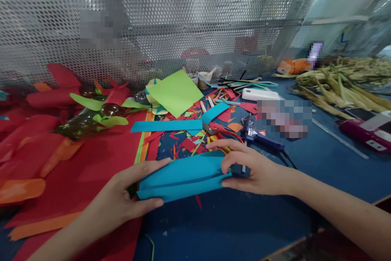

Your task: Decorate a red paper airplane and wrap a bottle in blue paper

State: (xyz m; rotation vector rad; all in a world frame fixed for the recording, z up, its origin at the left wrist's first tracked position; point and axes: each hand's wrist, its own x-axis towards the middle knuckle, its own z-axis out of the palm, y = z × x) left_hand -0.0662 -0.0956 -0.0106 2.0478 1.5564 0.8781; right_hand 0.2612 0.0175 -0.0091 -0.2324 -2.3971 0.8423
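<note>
A folded sheet of blue paper (183,177) lies across the blue table (244,220) in front of me. My left hand (128,196) pinches its left end, thumb underneath and fingers on top. My right hand (250,167) grips the right end with the fingers curled over the fold. Just beyond the sheet lie paper scraps (189,141) in red, blue and yellow, and a long blue strip (171,126).
Red and orange sheets (76,171) cover the left side, with a brown bottle decorated with green leaves (91,118). A green sheet (175,92), a glue gun (259,137), a white case (259,95) and dried husks (342,82) lie farther back. A perforated metal screen stands behind.
</note>
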